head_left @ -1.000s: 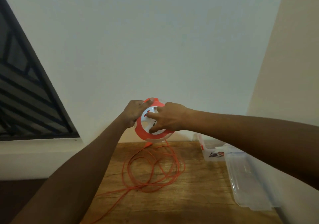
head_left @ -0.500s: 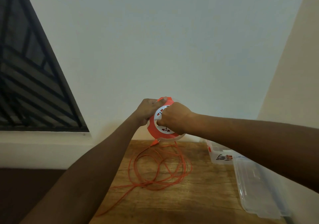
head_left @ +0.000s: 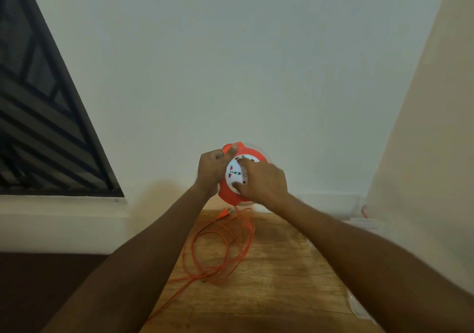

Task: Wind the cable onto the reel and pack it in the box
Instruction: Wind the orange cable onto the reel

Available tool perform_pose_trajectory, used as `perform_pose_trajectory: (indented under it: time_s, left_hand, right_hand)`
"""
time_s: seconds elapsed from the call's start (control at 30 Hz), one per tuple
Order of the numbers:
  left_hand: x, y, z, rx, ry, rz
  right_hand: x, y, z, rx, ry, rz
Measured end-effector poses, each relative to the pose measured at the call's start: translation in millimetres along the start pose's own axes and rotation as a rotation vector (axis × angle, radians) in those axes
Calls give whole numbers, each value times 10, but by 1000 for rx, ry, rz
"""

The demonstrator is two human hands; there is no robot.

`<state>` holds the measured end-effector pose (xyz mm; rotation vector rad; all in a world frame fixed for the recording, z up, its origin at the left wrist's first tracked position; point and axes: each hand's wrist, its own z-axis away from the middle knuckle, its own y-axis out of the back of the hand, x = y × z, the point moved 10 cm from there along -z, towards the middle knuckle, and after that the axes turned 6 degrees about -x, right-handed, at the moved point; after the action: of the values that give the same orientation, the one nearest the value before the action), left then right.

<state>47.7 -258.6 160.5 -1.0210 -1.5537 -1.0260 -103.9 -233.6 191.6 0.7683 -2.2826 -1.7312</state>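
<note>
I hold an orange cable reel (head_left: 227, 195) with a white socket face (head_left: 234, 173) up in front of the wall, above the far end of the wooden table (head_left: 282, 281). My left hand (head_left: 211, 169) grips its left rim, thumb on the top edge. My right hand (head_left: 264, 180) lies on the white face with fingers pressed into it. Orange cable (head_left: 220, 250) hangs from the reel's bottom and lies in loose loops on the table, one strand trailing off the near left edge. The orange plug (head_left: 224, 212) rests near the far edge.
A clear plastic box (head_left: 331, 203) stands at the table's far right corner against the wall. Its clear lid (head_left: 359, 307) shows at the right edge behind my right forearm. A dark barred window (head_left: 38, 127) fills the left. Walls close in behind and on the right.
My right hand has turned on the reel's white face, its fingers now spread across it instead of bunched. The camera has shifted, so the box and lid sit further right.
</note>
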Motion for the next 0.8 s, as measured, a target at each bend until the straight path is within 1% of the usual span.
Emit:
perform_pose_trajectory:
  time_s: [0.03,0.1,0.13,0.17,0.23,0.3,0.33,0.37,0.43,0.5,0.57,0.6,0.67,0.73,0.8]
  left_hand:
    - [-21,-19,31,29,-8,6]
    - [-117,-50,99,89,9,15]
    - [-174,-61,142,111,21,7]
    - [-203,-75,172,122,22,-19]
    - [-268,-90,183,113,26,-74]
    - [-337,-56,155,111,51,-66]
    - [-363,-35,144,113,68,-40]
    - [-375,-15,130,114,86,-9]
    - [-371,18,98,95,114,40]
    - [-335,49,62,56,118,46]
    - [-267,66,17,-4,103,-16]
    - [-236,63,-2,-38,92,-45]
    - [-187,16,-19,-116,77,-71]
    - [-178,-31,-29,-169,79,-94]
    - [-186,-68,-35,-210,86,-102]
  right_hand:
    - [134,-91,65,21,-136,-204]
    - [329,-375,234,47,-430,-734]
    - [359,-541,321,65,-532,-966]
    - [361,-662,371,76,-587,-1107]
    - [339,-801,430,41,-618,-1210]
    - [300,-849,431,-16,-585,-1231]
    - [285,-827,425,-31,-547,-1187]
    - [280,-753,411,-34,-492,-1091]
    - [253,-501,380,-11,-324,-732]
    - [161,-213,361,52,-76,-315]
    - [-13,-46,356,57,210,27]
    - [-116,-44,353,18,353,157]
    - [-278,-121,358,-118,588,352]
    - [-375,-158,357,-221,734,502]
    - [-471,-133,354,-227,837,660]
